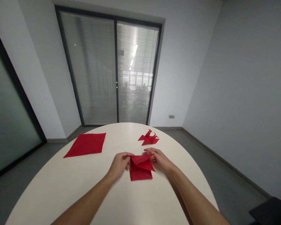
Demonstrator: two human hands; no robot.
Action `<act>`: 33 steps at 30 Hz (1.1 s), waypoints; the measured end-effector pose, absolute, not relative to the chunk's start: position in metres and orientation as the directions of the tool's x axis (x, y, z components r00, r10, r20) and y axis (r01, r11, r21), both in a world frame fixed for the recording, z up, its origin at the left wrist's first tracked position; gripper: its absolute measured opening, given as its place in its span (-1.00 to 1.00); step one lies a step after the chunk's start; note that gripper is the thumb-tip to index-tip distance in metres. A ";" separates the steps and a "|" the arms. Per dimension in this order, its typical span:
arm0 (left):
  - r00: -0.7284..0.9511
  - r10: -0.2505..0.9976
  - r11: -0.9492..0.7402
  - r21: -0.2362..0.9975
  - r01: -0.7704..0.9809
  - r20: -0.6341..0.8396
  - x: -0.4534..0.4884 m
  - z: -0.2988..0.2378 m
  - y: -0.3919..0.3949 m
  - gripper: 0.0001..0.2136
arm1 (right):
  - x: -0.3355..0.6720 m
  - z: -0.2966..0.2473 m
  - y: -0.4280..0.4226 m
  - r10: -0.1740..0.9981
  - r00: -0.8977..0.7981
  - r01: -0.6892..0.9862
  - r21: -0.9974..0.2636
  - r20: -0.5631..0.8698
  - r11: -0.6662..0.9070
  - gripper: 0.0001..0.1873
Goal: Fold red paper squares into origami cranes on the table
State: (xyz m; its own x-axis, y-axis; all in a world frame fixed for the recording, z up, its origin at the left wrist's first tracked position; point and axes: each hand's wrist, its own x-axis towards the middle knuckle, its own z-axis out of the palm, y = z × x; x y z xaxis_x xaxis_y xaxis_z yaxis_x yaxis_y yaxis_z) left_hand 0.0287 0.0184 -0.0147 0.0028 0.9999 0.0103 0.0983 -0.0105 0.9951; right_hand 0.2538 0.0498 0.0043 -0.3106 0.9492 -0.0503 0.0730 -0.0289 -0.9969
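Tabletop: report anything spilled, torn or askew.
Nothing stands out: no spill or tear shows. The sheet lies flat, the origami figures stand together, and the folded paper, flap raised, is between the left hand and right hand.

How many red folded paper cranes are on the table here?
2 that I can make out, together beyond the right hand: the back crane on the left, the front crane to its right. They overlap, so another could be hidden.
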 end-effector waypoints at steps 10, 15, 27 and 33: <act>-0.026 0.995 -0.088 0.980 0.177 0.094 0.031 -0.013 0.016 -0.77 | 0.258 -0.011 0.059 0.923 -0.381 0.068 -0.995 0.047 0.078 -0.40; -0.014 0.973 -0.207 0.906 0.370 0.229 0.028 -0.021 0.017 -0.88 | 0.256 -0.013 0.061 0.937 -0.315 0.269 -0.932 0.153 0.242 -0.53; 0.286 0.865 -0.479 0.508 0.716 0.412 0.025 -0.015 0.006 -0.67 | 0.245 0.000 0.032 0.710 -0.699 0.598 -0.478 0.081 0.643 -0.40; 0.421 0.832 -0.551 0.440 0.709 0.362 0.026 -0.012 0.000 -0.65 | 0.247 -0.002 0.033 0.769 -0.636 0.705 -0.448 -0.058 0.549 -0.32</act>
State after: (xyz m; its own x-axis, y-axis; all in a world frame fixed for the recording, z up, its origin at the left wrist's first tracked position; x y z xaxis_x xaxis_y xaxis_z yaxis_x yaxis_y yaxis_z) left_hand 0.0262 0.0001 -0.0120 0.4214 0.8317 0.3615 0.7094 -0.5506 0.4400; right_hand 0.2467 0.0326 -0.0018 -0.6364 0.7691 -0.0583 0.7051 0.5494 -0.4483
